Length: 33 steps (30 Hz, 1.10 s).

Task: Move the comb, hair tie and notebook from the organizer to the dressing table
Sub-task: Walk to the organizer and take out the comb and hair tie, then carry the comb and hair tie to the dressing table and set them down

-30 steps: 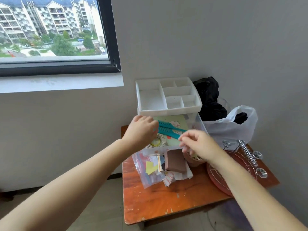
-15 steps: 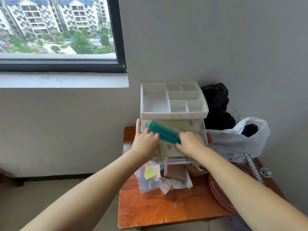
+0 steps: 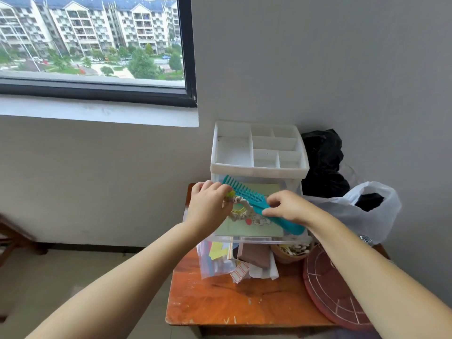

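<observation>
A white organizer [image 3: 259, 167] stands at the back of the orange wooden table [image 3: 234, 299], its clear drawer pulled out. A pale green notebook [image 3: 254, 228] lies flat in the drawer. My right hand [image 3: 288, 206] grips the teal comb [image 3: 249, 196] near its handle and holds it tilted above the notebook. My left hand [image 3: 208, 206] pinches a cream hair tie [image 3: 241, 209] with a yellow bit, lifted just over the drawer under the comb.
In front of the organizer lie a clear bag of paper scraps [image 3: 215, 258], a brown box [image 3: 254, 255] and a small pot [image 3: 291, 252]. A red round board [image 3: 330, 285] sits at right, with white [image 3: 354, 211] and black [image 3: 322, 162] plastic bags behind. A window is upper left.
My right hand has lifted the comb clear of the drawer and toward me. My left hand has picked the hair tie up off the notebook.
</observation>
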### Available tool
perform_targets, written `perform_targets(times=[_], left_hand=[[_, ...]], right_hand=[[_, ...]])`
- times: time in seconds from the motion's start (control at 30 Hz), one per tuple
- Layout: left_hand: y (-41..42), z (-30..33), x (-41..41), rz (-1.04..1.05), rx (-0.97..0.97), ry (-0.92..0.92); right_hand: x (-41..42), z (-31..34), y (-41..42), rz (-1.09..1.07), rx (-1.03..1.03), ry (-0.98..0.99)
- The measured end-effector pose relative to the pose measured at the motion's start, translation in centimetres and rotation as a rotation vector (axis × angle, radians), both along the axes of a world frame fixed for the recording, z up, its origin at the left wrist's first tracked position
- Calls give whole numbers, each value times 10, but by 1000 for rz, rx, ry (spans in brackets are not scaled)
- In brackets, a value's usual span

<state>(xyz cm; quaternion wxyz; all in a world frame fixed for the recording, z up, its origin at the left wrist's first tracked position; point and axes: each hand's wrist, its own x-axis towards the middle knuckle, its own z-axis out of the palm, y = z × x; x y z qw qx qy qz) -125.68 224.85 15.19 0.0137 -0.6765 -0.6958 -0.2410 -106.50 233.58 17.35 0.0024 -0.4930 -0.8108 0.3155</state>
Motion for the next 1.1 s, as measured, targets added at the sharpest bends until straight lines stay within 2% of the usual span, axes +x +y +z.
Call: perform_targets(times=[0.07,0.2,0.33,0.53,0.67,0.87,1.1], left_hand=[[-13,6,-6,64,96,-313],[-43,12,-22,207,101,-956],[-91,4,-44,420,138,-1277],[-230,-15,-89,804,289,-1374],[-354,-28,-115,1038,428,-1427],[-598,-56,-111,1374,631,-1431],[-872,-61,-51,1790,957,-1421]], right_hand=[[7,10,-1,14,-77,83],[1,17,-10,69,-333,233],[-41,20,-32,203,-458,288],[-158,9,-123,486,-393,195],[-229,-13,-228,640,-523,202],[-311,-63,-473,885,-781,135],[-340,-90,-762,1159,-928,-105]])
